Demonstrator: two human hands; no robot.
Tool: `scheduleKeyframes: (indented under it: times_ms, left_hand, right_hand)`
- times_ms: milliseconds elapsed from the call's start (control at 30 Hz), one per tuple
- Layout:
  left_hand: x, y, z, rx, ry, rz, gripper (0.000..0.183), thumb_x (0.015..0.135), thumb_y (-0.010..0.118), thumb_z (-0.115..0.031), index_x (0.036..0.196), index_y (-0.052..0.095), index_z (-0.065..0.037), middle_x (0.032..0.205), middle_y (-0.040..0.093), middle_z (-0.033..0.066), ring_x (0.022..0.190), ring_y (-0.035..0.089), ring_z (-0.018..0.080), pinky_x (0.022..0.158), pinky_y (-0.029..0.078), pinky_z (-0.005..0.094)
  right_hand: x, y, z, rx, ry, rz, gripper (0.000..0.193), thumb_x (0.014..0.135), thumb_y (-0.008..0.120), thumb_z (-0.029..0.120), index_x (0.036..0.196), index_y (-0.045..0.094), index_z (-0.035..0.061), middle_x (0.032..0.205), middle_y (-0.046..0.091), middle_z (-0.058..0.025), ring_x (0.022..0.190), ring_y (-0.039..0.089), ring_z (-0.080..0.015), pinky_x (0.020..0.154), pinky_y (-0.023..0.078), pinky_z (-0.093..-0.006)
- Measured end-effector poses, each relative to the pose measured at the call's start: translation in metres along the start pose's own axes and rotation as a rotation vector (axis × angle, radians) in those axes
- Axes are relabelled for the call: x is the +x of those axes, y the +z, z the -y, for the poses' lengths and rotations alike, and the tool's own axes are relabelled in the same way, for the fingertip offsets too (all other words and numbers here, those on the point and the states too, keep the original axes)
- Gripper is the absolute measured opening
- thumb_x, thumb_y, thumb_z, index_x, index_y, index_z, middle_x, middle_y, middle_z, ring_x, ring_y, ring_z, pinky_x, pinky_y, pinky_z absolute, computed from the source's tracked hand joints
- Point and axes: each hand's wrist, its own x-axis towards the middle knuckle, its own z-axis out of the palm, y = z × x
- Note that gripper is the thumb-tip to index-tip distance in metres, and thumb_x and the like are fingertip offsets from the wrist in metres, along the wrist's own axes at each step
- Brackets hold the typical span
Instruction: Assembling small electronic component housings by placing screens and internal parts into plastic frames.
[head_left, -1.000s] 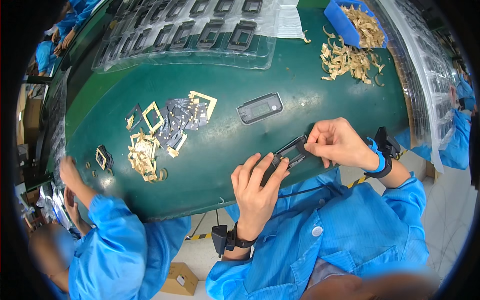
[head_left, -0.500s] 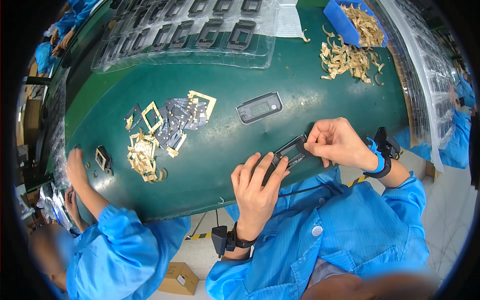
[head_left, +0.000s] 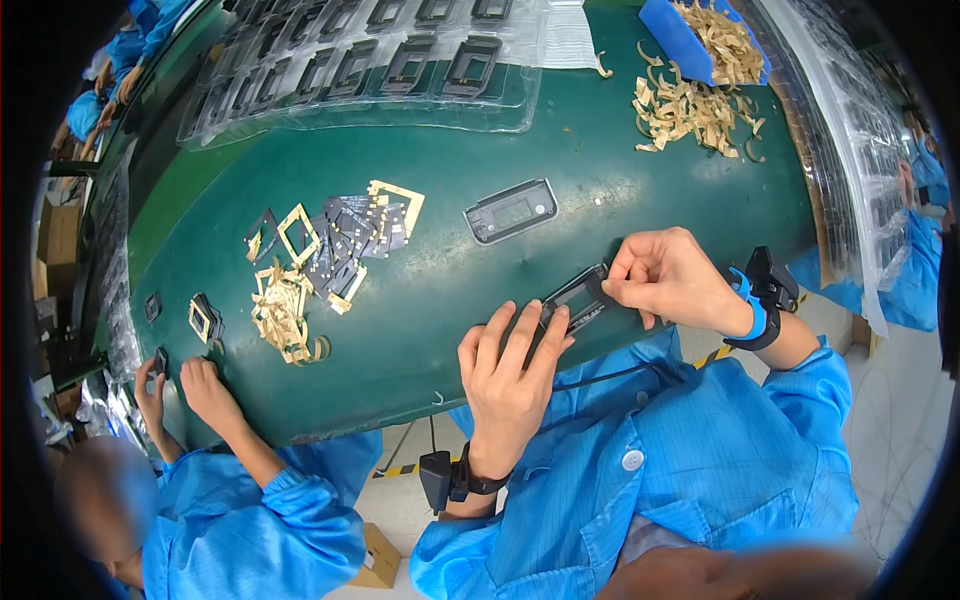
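Right hand: thumb and forefinger drawn together at the right end of the black windowed housing; from my remote feed I cannot tell whether they clasp its rim, a hidden scrap or nothing.
Left hand: unclenched, fingers extended, tips resting on the housing's left end.
Black windowed housing: between the hands, near the table's near edge, tilted up toward 2 o'clock. I take it as centre of the clock below.
Slip hazard: I judge that a hard pull by the right fingers against light left fingertip contact could twist the housing or skid it off the edge.
Rim hazard: a pinch concentrated at one end could, in my judgement, flex the thin frame.
Second housing: 11 o'clock, lying apart from both hands; a sudden forward slip could knock it.
Dark cut-out sheets: between 9 and 10 o'clock, overlapping; careless lifting could drag several together.
Cream strips: 9 o'clock, heaped beside the sheets.
Curled tan strips: 1 o'clock, spilled beside the blue bin; bumping that full bin could spill more.
Clear blister tray: 10 to 11 o'clock, bearing black frames.
Co-worker's hands: 8 to 9 o'clock, well apart.
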Motion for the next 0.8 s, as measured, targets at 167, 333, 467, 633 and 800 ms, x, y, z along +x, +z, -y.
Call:
scheduleKeyframes:
  times_ms: [167,333,467,633,800]
  left_hand:
    - [0.0011,-0.0049,0.0008,0.019,0.017,0.018,0.038,0.077,0.084,-0.022,0.114,0.076,-0.021,0.116,0.069,0.0031,0.109,0.061,0.0260,0.090,0.043,0.0425]
    - [-0.0020,0.0003,0.0064,-0.010,0.030,-0.028,0.031,0.081,0.080,-0.026,0.111,0.076,-0.020,0.116,0.069,0.0033,0.106,0.063,0.0250,0.087,0.044,0.0417]
    - [-0.0036,0.0019,0.0079,-0.051,0.019,-0.040,0.028,0.080,0.081,-0.027,0.107,0.077,-0.023,0.117,0.070,0.0031,0.108,0.063,0.0250,0.087,0.044,0.0417]
    - [-0.0035,0.0020,0.0059,-0.043,0.017,-0.039,0.035,0.071,0.087,-0.023,0.104,0.078,-0.025,0.115,0.070,0.0034,0.108,0.063,0.0261,0.091,0.042,0.0429]
    - [-0.0036,0.0007,0.0070,-0.071,-0.001,-0.039,0.033,0.070,0.088,-0.021,0.102,0.077,-0.021,0.115,0.070,0.0037,0.108,0.063,0.0263,0.091,0.042,0.0426]
  right_hand:
    - [-0.0009,0.0011,0.0005,0.009,-0.013,0.004,0.014,0.085,0.073,0.010,0.080,0.068,-0.0022,0.058,0.064,-0.0019,0.047,0.061,-0.0074,0.041,0.040,-0.0221]
    - [-0.0009,0.0014,0.0025,0.005,-0.011,-0.005,0.015,0.085,0.073,0.011,0.080,0.068,-0.0022,0.058,0.064,-0.0019,0.046,0.060,-0.0073,0.041,0.040,-0.0220]
    - [-0.0011,0.0011,0.0023,0.006,-0.002,-0.007,0.015,0.085,0.073,0.011,0.080,0.068,-0.0022,0.058,0.063,-0.0019,0.046,0.060,-0.0070,0.041,0.040,-0.0224]
    - [-0.0010,0.0014,0.0020,0.020,-0.009,-0.003,0.016,0.085,0.073,0.012,0.079,0.067,-0.0018,0.057,0.063,-0.0019,0.045,0.059,-0.0067,0.040,0.040,-0.0224]
    - [-0.0016,0.0015,0.0036,0.021,-0.008,0.001,0.016,0.085,0.073,0.012,0.078,0.067,-0.0017,0.056,0.063,-0.0022,0.045,0.059,-0.0066,0.040,0.039,-0.0220]
